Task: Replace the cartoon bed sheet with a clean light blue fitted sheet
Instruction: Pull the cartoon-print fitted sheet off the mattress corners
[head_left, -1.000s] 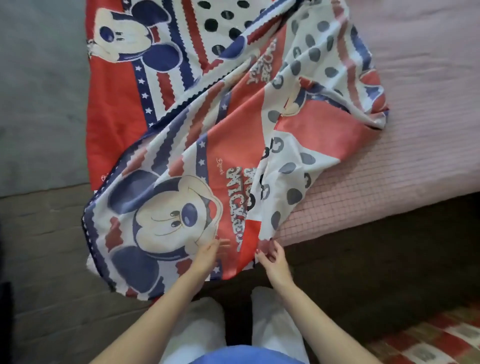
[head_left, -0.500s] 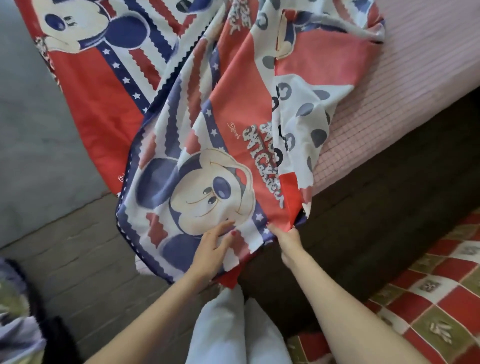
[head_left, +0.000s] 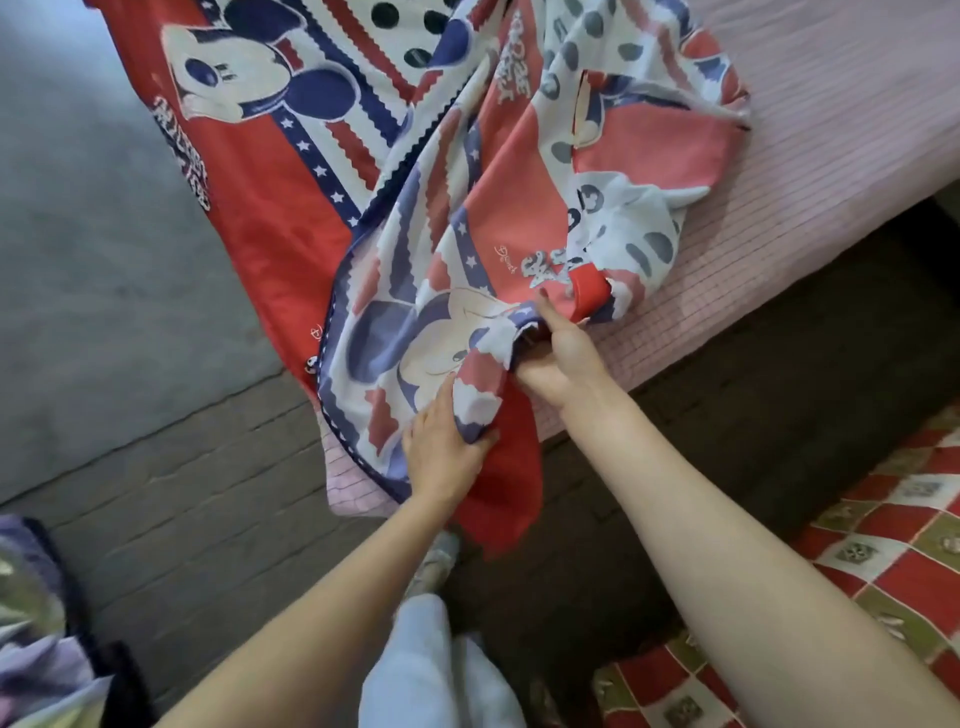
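Head view shows the job at an early stage: the cartoon bed sheet (head_left: 483, 171) is already loose from the near corner of the bed and bunched into a heap, with the pink mattress (head_left: 810, 156) bared to the right of both hands. Judging by that, the stripping is well under way but not finished, since much of the sheet lies spread above the hands toward the far side. No light blue fitted sheet appears anywhere in view, so fetching and fitting it is all left to do.

The left hand (head_left: 441, 441) grips a gathered fold of the sheet, thumb curled over the cloth and fingers underneath. The right hand (head_left: 558, 348), just above and to the right of it, appears to clutch the red hem, though its fingers are tucked under the fabric and hard to read. The sheet's bulk lies directly above both hands, and a red flap hangs down between the forearms toward the floor (head_left: 171, 499).
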